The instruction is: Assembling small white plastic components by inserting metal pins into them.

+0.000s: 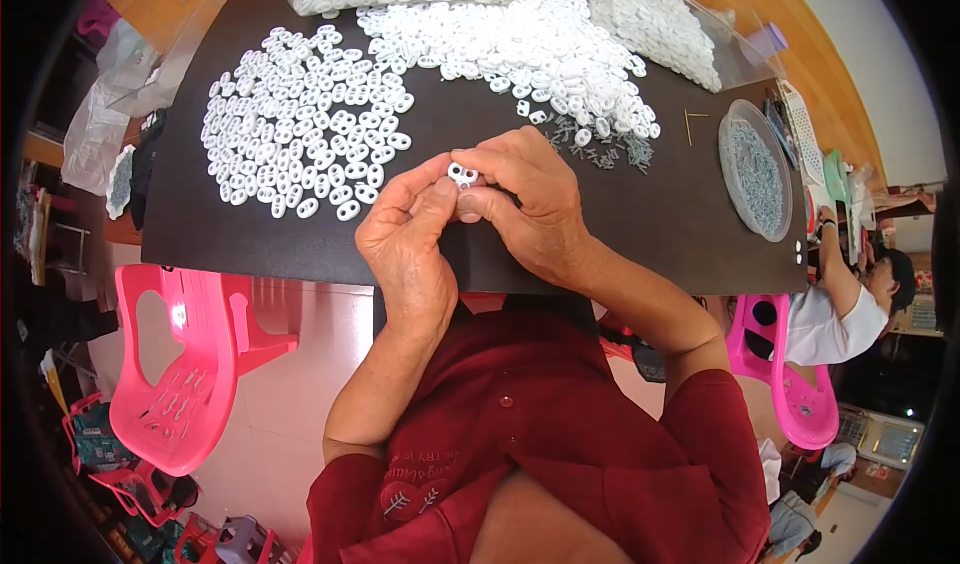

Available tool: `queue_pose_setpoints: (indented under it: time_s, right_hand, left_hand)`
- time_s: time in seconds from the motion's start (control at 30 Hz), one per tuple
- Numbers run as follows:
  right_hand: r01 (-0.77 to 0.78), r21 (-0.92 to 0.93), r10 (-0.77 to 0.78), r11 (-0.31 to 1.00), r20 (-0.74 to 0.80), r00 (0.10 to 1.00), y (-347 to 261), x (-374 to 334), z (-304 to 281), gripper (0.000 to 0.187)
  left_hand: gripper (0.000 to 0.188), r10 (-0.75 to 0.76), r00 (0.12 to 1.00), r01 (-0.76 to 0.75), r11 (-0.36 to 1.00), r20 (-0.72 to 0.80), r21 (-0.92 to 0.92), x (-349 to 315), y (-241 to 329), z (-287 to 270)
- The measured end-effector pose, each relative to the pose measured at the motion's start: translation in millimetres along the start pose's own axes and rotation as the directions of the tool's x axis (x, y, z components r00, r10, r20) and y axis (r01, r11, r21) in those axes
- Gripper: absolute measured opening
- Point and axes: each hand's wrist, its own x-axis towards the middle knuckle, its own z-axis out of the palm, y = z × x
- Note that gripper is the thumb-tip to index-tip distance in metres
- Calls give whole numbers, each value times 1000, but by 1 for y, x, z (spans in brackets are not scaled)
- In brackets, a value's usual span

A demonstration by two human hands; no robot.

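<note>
Above the table's near half, both my hands meet at a small white plastic piece with two round holes (pixel 462 173). My left hand (pixel 408 229) pinches it from the left between thumb and fingers. From the other side the thumb and fingertips of my right hand (pixel 535 199) close on it too. Fingertips cover its lower part. Many similar white oval pieces with two holes (pixel 300 114) lie spread on the left of the dark table (pixel 300 249). Beyond my hands is a dense heap of white pieces (pixel 540 49), with small grey screw-like parts (pixel 610 147) at its near edge.
A round clear tub of grey parts (pixel 755 169) stands at the table's right. Bags of white pieces (pixel 655 29) lie along the far side. A thin brass-coloured bent rod (pixel 689 129) rests near the tub. Pink chairs (pixel 175 404) flank me; another person (pixel 840 319) is at right.
</note>
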Motion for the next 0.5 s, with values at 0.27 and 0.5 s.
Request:
queue_pose_setpoints:
  time_s: [0.27, 0.5]
  right_hand:
    - [-96, 36, 95, 995, 31, 995, -6, -4, -3, 32]
    - [57, -41, -58, 998, -28, 998, -5, -3, 1, 32]
  left_hand:
    - [15, 21, 999, -22, 999, 31, 34, 0, 1, -3]
    - [23, 66, 989, -82, 990, 131, 119, 4, 1, -9]
